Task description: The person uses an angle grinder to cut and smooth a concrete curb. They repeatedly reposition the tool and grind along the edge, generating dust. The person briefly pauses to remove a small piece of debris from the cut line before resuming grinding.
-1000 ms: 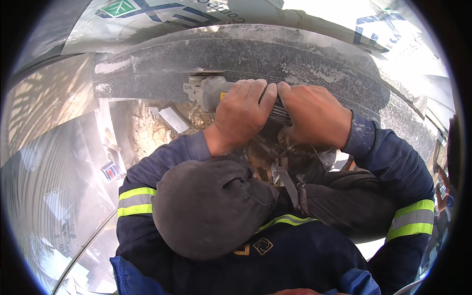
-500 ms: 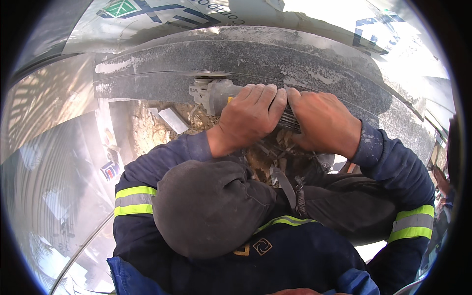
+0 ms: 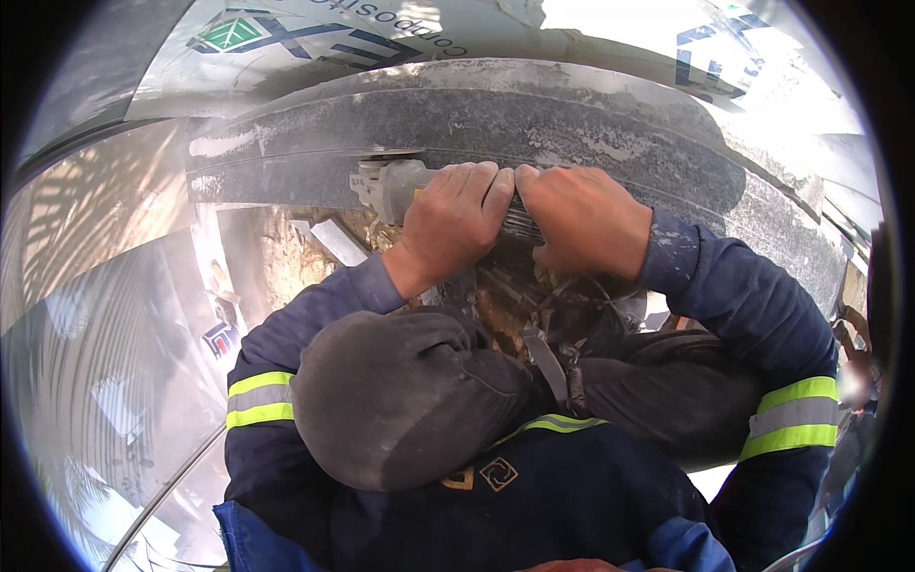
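Dusty, pale-streaked grey slab (image 3: 457,119) lies partly sunlit before white sheeting (image 3: 505,40); angle grinder (image 3: 393,189) at slab's near edge, disc (image 3: 393,154) along scored line (image 3: 286,153), left hand (image 3: 456,221) and right hand (image 3: 593,225) gripping body, fingers curled.

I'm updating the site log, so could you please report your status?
Left hand and right hand both closed around the grinder. Disc at the dark slab. Pale strip nearby, away from the disc.
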`<act>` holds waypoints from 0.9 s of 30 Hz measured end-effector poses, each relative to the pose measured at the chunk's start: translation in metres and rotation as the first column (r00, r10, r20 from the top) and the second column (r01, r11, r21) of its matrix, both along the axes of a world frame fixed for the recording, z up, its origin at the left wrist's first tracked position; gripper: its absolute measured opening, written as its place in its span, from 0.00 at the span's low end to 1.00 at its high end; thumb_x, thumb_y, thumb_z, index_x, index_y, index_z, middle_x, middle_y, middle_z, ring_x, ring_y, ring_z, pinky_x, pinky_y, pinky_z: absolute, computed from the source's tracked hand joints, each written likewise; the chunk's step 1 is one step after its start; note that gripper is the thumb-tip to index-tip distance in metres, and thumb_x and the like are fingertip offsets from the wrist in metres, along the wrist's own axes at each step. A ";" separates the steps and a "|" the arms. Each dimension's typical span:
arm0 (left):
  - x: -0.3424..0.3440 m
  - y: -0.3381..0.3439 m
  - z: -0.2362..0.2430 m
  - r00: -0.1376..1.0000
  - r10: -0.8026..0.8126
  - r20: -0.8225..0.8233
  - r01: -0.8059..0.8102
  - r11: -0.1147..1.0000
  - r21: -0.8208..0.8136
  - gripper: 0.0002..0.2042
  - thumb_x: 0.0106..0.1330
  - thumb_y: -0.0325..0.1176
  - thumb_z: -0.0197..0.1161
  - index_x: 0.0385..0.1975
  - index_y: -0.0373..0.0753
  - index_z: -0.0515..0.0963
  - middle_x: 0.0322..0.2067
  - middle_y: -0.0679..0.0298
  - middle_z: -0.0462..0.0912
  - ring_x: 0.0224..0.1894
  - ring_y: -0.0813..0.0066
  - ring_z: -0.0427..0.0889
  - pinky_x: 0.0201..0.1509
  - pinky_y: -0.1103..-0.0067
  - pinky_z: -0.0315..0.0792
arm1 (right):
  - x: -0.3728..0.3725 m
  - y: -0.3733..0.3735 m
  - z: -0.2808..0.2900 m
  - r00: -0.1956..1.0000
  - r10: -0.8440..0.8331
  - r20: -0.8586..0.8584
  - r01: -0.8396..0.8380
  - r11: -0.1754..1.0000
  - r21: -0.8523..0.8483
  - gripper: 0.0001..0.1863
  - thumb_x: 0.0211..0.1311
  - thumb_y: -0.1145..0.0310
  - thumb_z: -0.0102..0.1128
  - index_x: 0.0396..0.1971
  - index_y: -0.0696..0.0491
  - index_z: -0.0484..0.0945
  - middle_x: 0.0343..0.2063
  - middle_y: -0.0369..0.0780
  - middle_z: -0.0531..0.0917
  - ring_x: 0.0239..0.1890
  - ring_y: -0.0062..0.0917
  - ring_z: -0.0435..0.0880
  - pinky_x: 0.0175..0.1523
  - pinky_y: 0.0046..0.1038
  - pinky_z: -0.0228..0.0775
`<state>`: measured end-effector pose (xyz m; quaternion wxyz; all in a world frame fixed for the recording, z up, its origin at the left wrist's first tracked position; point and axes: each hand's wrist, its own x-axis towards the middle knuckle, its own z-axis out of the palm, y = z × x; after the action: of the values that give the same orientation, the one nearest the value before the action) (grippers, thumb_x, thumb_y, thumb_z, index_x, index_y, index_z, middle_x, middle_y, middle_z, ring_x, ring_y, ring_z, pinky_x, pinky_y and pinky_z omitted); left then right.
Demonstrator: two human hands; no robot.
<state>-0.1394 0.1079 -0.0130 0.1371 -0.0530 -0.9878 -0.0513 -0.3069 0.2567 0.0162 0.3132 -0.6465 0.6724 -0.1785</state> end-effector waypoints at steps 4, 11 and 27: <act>-0.009 0.018 0.009 0.999 -0.014 -0.037 0.014 1.000 -0.013 0.16 0.62 0.31 0.64 0.48 0.32 0.79 0.41 0.58 0.82 0.44 0.64 0.85 0.51 0.71 0.79 | -0.003 0.014 0.021 0.998 -0.029 -0.061 0.035 0.995 0.091 0.24 0.44 0.73 0.71 0.42 0.68 0.76 0.28 0.54 0.86 0.36 0.50 0.89 0.42 0.44 0.83; -0.006 0.012 0.007 1.000 -0.001 0.005 0.001 1.000 -0.001 0.16 0.61 0.31 0.64 0.48 0.32 0.79 0.41 0.58 0.82 0.44 0.64 0.85 0.51 0.70 0.79 | -0.003 0.007 0.013 0.999 -0.009 -0.044 0.015 0.992 0.126 0.22 0.45 0.73 0.71 0.40 0.66 0.75 0.31 0.53 0.86 0.36 0.49 0.89 0.42 0.44 0.82; -0.015 0.026 0.012 1.000 -0.012 -0.016 0.012 1.000 -0.021 0.15 0.62 0.31 0.64 0.47 0.32 0.80 0.40 0.60 0.81 0.44 0.65 0.85 0.50 0.72 0.79 | -0.010 0.021 0.023 0.999 -0.032 -0.043 0.038 0.989 0.142 0.23 0.44 0.73 0.71 0.41 0.66 0.76 0.32 0.53 0.86 0.38 0.50 0.89 0.43 0.44 0.82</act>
<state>-0.1542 0.1340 -0.0009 0.1441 -0.0606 -0.9868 -0.0415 -0.3166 0.2775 0.0393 0.3418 -0.6138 0.7011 -0.1220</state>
